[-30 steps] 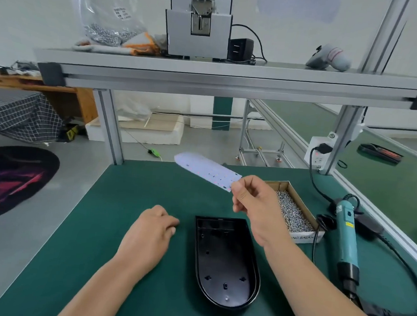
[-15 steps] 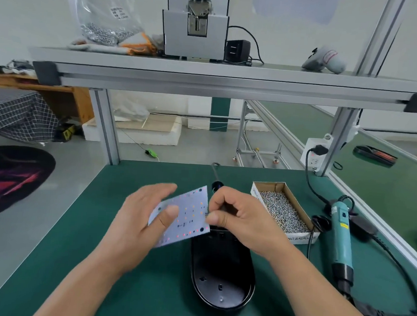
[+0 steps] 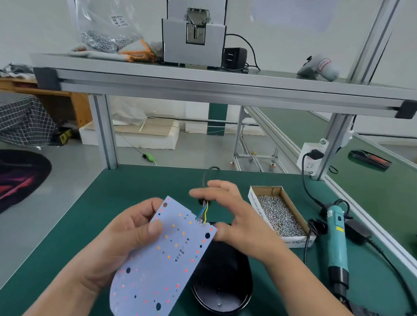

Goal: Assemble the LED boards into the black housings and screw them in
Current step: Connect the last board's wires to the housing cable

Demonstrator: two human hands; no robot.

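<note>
The left grip point(image 3: 123, 238) is pinching the white half-oval LED board point(image 3: 160, 265) above the black oval plastic housing point(image 3: 223, 289), the spread-fingered, empty right grip point(image 3: 237, 219) seemingly freeing its coloured wires point(image 3: 205, 213).

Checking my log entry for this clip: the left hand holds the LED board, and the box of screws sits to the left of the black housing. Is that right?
Not quite: the box of screws sits to the right of the black housing, not the left, as the head view shows. The left hand does hold the LED board.
</note>
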